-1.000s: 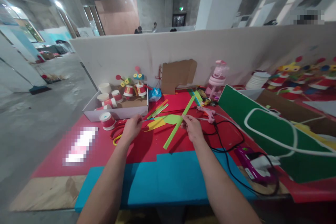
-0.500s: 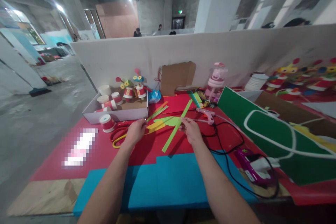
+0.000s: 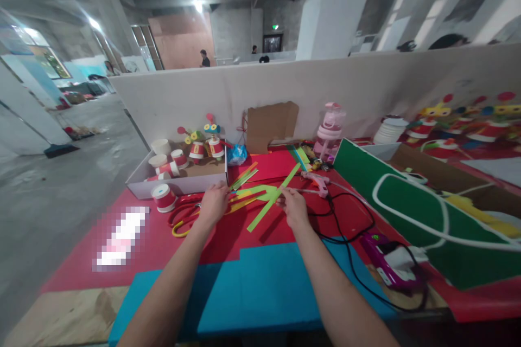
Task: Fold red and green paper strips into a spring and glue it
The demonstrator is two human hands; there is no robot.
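Note:
My right hand [image 3: 293,206] pinches a light green paper strip [image 3: 264,211] near its middle. The strip slants up to the right above the red table top. My left hand [image 3: 214,203] is closed, its fingertips at the near end of some thin orange and green paper strips [image 3: 246,178]; what it grips, if anything, is hidden. Beside that wrist lie scissors with red and yellow handles [image 3: 179,222], partly covered by the hand. Between the hands, yellow and green paper pieces [image 3: 240,205] lie on the table. A pink glue gun [image 3: 317,181] rests just beyond my right hand.
A white box [image 3: 179,185] at the left holds paper cups and figures, with a red-white cup [image 3: 163,198] before it. Blue sheets [image 3: 264,293] cover the front edge. Right stand a green board [image 3: 391,206], a purple power strip [image 3: 388,263], black cable and a pink bottle [image 3: 330,124].
The green strip has shifted slightly down and left in view, still in my right hand. My left hand has moved a little. The camera view has tilted slightly.

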